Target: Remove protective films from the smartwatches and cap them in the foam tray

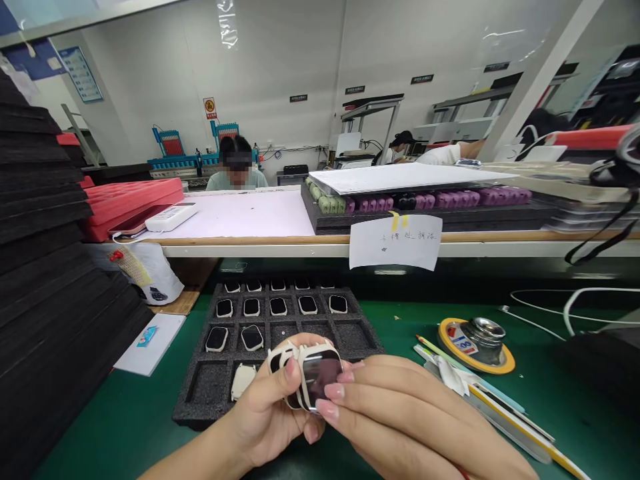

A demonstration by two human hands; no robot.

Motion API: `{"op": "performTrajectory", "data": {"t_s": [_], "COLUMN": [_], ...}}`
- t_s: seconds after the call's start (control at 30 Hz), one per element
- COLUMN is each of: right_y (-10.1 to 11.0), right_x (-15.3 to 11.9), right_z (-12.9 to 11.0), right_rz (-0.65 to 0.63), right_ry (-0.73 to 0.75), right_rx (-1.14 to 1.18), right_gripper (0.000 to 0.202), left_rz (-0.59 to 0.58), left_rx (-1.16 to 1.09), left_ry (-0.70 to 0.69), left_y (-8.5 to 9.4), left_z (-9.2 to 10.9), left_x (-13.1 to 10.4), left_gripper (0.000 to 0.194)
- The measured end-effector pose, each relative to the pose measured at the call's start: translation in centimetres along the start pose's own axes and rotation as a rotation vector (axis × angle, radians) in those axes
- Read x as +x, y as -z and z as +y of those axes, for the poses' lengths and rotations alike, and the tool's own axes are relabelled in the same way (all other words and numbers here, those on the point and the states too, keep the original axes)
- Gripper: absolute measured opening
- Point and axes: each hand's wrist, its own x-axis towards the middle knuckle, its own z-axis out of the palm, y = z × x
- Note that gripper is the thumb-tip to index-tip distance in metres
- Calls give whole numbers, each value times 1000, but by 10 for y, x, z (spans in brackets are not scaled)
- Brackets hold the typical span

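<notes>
My left hand (pixel 267 407) is wrapped round white watch cases (pixel 303 377) with dark screens, held side by side above the front of the foam tray. The fingertips of my right hand (pixel 400 407) rest on the dark face of the nearest case, its fingers pressed together. Behind and below my hands lies the black foam tray (pixel 207 383), whose pockets hold several white watches with black screens (pixel 252 337). A white case with its pale side up (pixel 243 381) sits in a front pocket, just left of my left hand. My hands hide part of the tray.
Black foam trays (pixel 45 267) are stacked high at the left. A white card (pixel 150 343) lies beside them. Tools (pixel 500 407) and a round metal-topped container (pixel 487 337) are at the right. A shelf (pixel 260 248) crosses behind; people sit beyond it.
</notes>
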Motion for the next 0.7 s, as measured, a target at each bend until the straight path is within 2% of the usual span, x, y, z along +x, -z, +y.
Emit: {"op": "performTrajectory", "data": {"t_s": [0.1,0.17,0.3,0.37,0.47,0.7], "right_y": [-8,-13,-22,-23,-20,-9], "right_x": [8,12,11,9,8,14], "right_z": [5,7,11,16,22,27], "right_rz": [74,93,-27,-46,-5,-48], "right_ry": [61,18,-167,-250,-309,-298], "right_rx": [-62,-60,110,219,282,255], "right_gripper": [40,46,59,57,57,52], "left_rz": [50,65,125,202,301,325], "left_rx": [-18,1,107,105,19,4], "left_ry": [-28,-56,-78,-66,-40,-59], "left_y": [-2,-5,-9,-9,-9,-14], "left_z": [-1,-2,-5,-5,-2,1], "left_x": [-1,-1,0,2,2,0], "left_gripper": [38,38,43,44,45,41]}}
